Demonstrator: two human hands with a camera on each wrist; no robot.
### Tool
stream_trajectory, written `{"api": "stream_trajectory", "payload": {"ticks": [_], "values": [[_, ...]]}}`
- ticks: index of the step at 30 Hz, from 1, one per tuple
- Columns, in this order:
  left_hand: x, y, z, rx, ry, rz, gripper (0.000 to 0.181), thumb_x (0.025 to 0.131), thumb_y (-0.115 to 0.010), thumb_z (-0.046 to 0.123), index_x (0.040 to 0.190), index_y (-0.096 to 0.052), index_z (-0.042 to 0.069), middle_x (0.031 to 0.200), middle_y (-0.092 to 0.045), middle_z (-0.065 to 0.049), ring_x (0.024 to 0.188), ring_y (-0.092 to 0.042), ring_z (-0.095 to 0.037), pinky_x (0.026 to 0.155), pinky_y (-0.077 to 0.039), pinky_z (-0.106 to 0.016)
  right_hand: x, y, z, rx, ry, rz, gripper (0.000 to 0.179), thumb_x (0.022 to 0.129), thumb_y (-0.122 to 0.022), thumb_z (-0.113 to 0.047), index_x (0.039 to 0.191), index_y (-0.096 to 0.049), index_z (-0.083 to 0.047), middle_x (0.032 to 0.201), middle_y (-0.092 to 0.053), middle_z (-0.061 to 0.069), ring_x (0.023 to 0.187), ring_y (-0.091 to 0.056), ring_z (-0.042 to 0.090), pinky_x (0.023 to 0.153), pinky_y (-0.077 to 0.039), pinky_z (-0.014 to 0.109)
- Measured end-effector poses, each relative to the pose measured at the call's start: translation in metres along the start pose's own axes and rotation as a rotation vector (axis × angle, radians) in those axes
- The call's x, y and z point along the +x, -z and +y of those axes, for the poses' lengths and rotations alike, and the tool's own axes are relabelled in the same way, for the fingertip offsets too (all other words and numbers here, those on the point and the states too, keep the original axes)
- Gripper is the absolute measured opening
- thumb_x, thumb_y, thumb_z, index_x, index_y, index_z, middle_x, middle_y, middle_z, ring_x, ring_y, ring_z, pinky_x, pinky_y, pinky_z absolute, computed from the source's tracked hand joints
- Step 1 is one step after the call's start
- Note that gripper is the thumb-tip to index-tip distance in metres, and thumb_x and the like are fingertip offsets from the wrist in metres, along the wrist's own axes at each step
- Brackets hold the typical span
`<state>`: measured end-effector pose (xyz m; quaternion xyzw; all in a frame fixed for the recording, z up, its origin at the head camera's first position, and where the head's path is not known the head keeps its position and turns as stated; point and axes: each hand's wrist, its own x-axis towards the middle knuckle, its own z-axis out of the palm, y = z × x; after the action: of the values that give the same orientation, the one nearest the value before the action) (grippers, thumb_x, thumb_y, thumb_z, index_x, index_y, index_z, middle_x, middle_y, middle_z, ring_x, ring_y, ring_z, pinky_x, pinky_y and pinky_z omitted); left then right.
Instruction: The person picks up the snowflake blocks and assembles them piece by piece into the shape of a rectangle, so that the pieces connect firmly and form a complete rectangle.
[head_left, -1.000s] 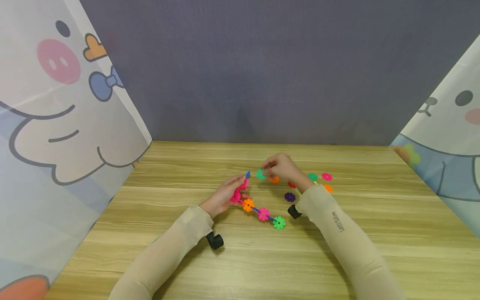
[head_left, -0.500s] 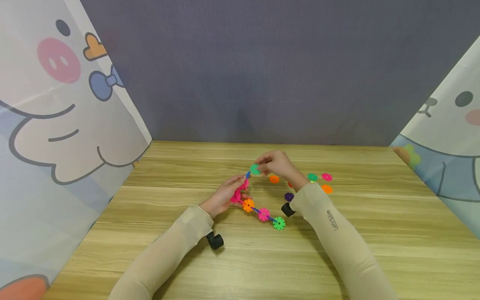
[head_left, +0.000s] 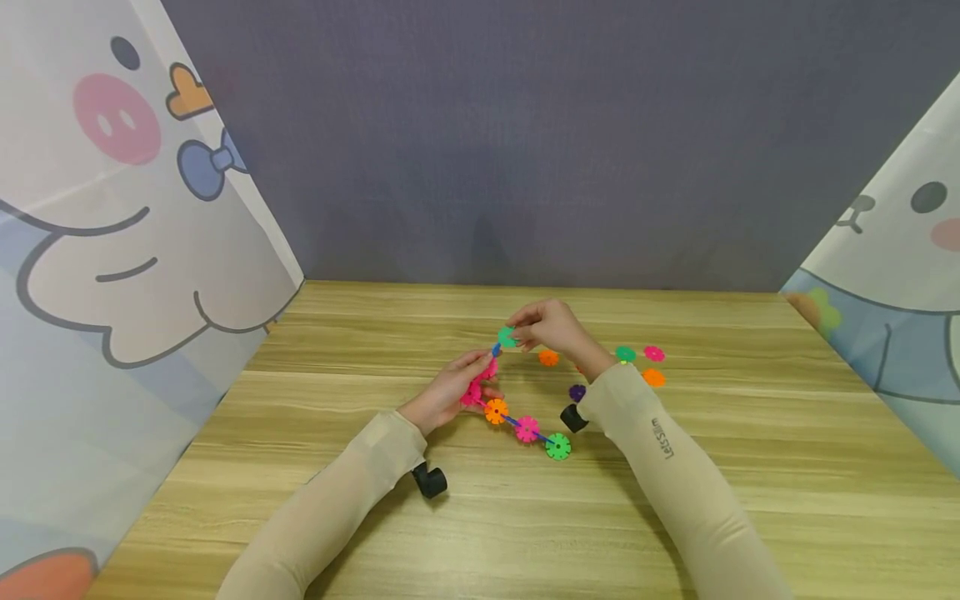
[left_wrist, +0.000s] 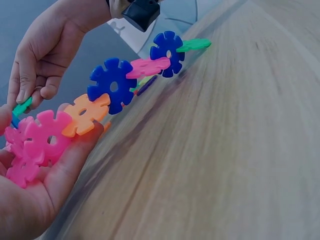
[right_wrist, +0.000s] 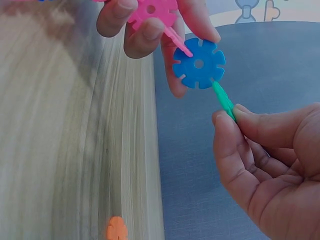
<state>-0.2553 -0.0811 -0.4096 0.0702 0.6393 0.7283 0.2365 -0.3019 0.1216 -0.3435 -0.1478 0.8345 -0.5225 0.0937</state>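
Observation:
My left hand point(head_left: 448, 393) grips a chain of notched plastic snowflake discs by its pink discs point(left_wrist: 49, 136). From there the chain runs out through an orange disc point(head_left: 496, 411), blue discs point(left_wrist: 114, 86) and a pink disc point(head_left: 527, 429) to a bright green disc point(head_left: 558, 447). At its upper end a blue disc point(right_wrist: 198, 63) sticks out past the left fingertips. Between thumb and forefinger, my right hand point(head_left: 553, 325) pinches a teal-green disc point(right_wrist: 223, 100). The edge of that disc meets a slot of the blue one; how deep it sits cannot be told.
Loose discs lie on the wooden table point(head_left: 480, 533) around the right forearm: orange point(head_left: 549, 357), purple point(head_left: 577, 392), green point(head_left: 626, 354), pink point(head_left: 654, 353) and another orange point(head_left: 654, 378). Others are partly hidden by the forearm. A grey panel point(head_left: 495, 150) stands behind the table.
My right hand has moved left with the teal-green disc, bringing it from apart to touching the blue disc. The left hand and the chain have stayed nearly still.

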Motion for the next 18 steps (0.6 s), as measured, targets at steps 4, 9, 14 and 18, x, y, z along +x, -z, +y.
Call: {"api": "stream_trajectory", "payload": {"ticks": [4, 9, 14, 18], "values": [[0.0011, 0.0004, 0.0000, -0.002, 0.002, -0.007, 0.048, 0.109, -0.042, 0.031, 0.145, -0.039, 0.000, 0.090, -0.058, 0.001, 0.075, -0.069, -0.010, 0.057, -0.053, -0.028, -0.0002, -0.0009, -0.0018, -0.001, 0.000, 0.006, 0.022, 0.093, -0.066, 0.003, 0.113, -0.069, 0.010, 0.099, -0.070, 0.024, 0.087, -0.068, 0.044, 0.081, -0.057, 0.053], [0.0023, 0.0001, -0.0002, 0.000, -0.001, -0.014, 0.043, 0.109, -0.041, 0.029, 0.139, -0.041, -0.002, 0.089, -0.056, 0.002, 0.075, -0.069, -0.011, 0.056, -0.054, -0.029, 0.0001, -0.0041, -0.0036, -0.009, 0.005, 0.010, 0.021, 0.091, -0.067, 0.004, 0.111, -0.070, 0.011, 0.095, -0.071, 0.021, 0.076, -0.070, 0.033, 0.079, -0.057, 0.053], [0.0012, 0.0008, -0.0010, 0.011, -0.003, -0.008, 0.043, 0.109, -0.040, 0.028, 0.141, -0.042, -0.001, 0.090, -0.056, 0.002, 0.073, -0.068, -0.010, 0.056, -0.054, -0.028, 0.0003, -0.0067, -0.0017, -0.013, 0.002, 0.002, 0.021, 0.091, -0.067, 0.004, 0.111, -0.070, 0.010, 0.091, -0.071, 0.019, 0.082, -0.068, 0.044, 0.079, -0.058, 0.053], [0.0003, 0.0008, -0.0010, 0.018, 0.001, 0.001, 0.043, 0.110, -0.039, 0.029, 0.142, -0.042, 0.001, 0.091, -0.056, 0.002, 0.072, -0.067, -0.010, 0.057, -0.054, -0.028, -0.0009, -0.0091, -0.0009, -0.009, 0.004, 0.007, 0.020, 0.091, -0.068, 0.005, 0.110, -0.070, 0.011, 0.088, -0.071, 0.017, 0.085, -0.067, 0.046, 0.078, -0.058, 0.053]]}}
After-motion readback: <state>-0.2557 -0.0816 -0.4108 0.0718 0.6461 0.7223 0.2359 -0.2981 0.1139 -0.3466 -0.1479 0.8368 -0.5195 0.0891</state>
